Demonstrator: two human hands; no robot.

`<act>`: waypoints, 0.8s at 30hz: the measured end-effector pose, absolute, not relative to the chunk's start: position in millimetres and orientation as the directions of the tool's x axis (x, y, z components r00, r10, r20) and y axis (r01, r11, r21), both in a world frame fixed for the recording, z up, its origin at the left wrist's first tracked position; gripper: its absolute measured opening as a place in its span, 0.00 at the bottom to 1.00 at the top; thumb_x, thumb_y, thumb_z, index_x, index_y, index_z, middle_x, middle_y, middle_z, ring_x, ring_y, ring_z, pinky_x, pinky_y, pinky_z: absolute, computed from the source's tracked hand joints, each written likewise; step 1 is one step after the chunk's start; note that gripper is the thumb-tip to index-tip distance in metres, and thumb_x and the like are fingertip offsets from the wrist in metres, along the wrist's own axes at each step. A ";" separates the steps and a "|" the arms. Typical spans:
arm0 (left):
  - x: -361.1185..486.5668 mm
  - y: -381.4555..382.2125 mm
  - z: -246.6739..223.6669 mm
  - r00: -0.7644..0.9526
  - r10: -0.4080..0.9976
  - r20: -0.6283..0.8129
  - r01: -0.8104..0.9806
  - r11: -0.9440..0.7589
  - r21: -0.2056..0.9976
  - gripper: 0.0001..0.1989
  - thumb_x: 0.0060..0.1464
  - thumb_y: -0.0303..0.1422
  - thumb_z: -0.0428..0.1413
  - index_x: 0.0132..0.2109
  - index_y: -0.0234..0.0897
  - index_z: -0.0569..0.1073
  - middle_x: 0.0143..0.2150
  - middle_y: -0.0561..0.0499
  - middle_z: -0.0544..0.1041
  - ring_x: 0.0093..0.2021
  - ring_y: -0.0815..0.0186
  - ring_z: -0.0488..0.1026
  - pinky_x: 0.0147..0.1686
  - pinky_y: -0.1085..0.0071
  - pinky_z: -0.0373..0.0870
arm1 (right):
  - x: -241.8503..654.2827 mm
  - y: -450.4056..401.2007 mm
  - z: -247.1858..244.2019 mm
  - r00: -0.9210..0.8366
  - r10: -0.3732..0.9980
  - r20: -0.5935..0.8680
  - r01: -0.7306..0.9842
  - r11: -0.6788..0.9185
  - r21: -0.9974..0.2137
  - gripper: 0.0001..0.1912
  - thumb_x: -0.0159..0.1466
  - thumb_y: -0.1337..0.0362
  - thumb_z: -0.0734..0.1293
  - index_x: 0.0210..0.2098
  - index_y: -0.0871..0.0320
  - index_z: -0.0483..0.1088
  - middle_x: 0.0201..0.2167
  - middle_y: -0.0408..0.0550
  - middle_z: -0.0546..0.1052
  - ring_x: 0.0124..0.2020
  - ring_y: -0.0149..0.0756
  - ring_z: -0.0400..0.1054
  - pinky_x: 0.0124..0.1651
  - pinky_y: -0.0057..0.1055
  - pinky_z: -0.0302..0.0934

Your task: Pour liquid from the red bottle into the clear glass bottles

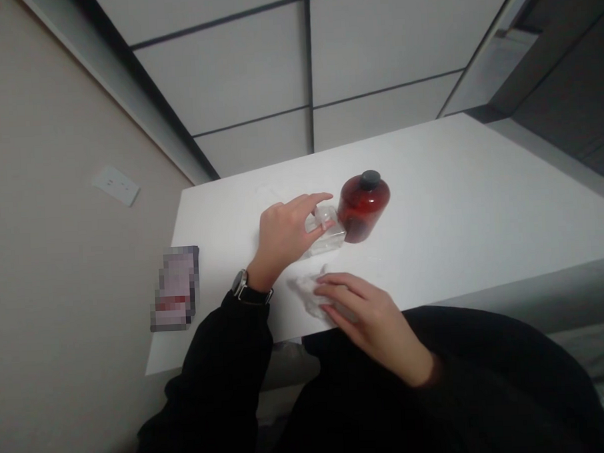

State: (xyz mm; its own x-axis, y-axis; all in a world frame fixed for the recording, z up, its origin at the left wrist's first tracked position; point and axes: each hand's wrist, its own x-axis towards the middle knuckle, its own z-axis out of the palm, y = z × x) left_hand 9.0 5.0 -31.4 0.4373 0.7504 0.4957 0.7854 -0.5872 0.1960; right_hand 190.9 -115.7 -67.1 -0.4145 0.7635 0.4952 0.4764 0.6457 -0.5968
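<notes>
A clear glass bottle (334, 237) with a clear rounded top stands near the middle of the white table. My left hand (289, 228), with a watch on its wrist, has thumb and fingers around that top. Just right of the glass bottle is a red-brown bottle (362, 209) with a black cap. Nearer the front edge, my right hand (368, 314) has its fingers on a crumpled white tissue (311, 294), which lies at the table's edge side.
The white table (461, 199) reaches far to the right. A phone-like object (177, 289), pixelated, lies at its left end. A wall with a socket (117, 186) is at the left, and pale panels (245, 69) stand behind the table.
</notes>
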 end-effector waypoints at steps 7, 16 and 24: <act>7.3 6.7 -33.1 0.461 0.746 0.481 0.788 -0.593 0.166 0.19 0.67 0.42 0.61 0.61 0.44 0.76 0.51 0.50 0.86 0.46 0.63 0.83 0.40 0.68 0.73 | 148.6 -112.2 -85.9 -0.618 0.658 0.430 0.539 0.753 -0.378 0.17 0.71 0.74 0.65 0.57 0.58 0.75 0.55 0.57 0.81 0.55 0.43 0.77 0.49 0.36 0.78; 3.7 9.8 -34.5 0.448 0.741 0.501 0.785 -0.594 0.175 0.16 0.66 0.42 0.62 0.58 0.45 0.78 0.50 0.51 0.86 0.46 0.63 0.83 0.40 0.67 0.72 | 151.6 -87.4 -95.3 -0.495 0.796 0.349 0.693 0.604 -0.394 0.17 0.72 0.71 0.64 0.57 0.56 0.77 0.54 0.57 0.81 0.54 0.47 0.77 0.49 0.41 0.77; 3.8 8.0 -33.7 0.441 0.752 0.490 0.794 -0.581 0.178 0.14 0.67 0.43 0.61 0.56 0.45 0.79 0.49 0.52 0.86 0.45 0.63 0.82 0.39 0.68 0.70 | 232.6 -83.0 -94.1 -0.178 0.877 0.446 0.904 0.325 -0.279 0.14 0.73 0.67 0.64 0.48 0.56 0.82 0.47 0.53 0.84 0.46 0.47 0.77 0.42 0.39 0.72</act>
State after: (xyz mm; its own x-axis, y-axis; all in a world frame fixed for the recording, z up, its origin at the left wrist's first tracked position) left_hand 3.8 8.0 -33.7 0.4407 0.7521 0.4900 0.7938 -0.5814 0.1784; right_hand 232.6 -83.0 -94.1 -0.1780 0.8773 0.4456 0.9037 0.3249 -0.2787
